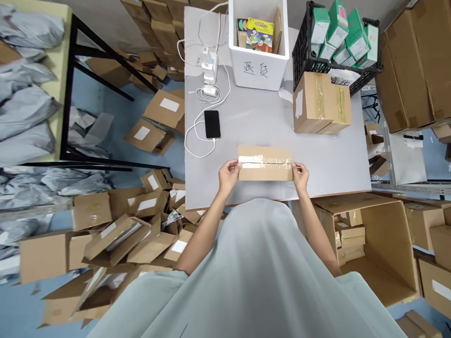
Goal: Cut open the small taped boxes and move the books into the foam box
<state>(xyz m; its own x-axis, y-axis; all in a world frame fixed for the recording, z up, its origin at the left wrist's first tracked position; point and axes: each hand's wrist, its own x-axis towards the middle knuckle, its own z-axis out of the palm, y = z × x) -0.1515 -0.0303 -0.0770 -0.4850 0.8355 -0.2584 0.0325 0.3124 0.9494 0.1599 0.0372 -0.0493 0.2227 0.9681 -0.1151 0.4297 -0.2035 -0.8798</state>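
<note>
A long cardboard box [265, 172] lies near the front edge of the grey table [253, 117], with shiny clear tape running along its top seam. At its left end, my left hand [229, 176] is closed on the box, thumb and fingers at the corner. My right hand [300, 177] pinches the opposite end in the same way. To the left and farther back, a black phone [212, 124] lies plugged into a white cable. Two taped cardboard boxes [313, 104] stand side by side at the right.
A white foam bin [260, 70] and a black crate [303, 61] of green boxes stand at the back. A power strip [210, 68] lies at the left. Below right is a large open carton [384, 253]; discarded boxes [151, 234] cover the left floor beside a shelf of grey parcels [28, 108].
</note>
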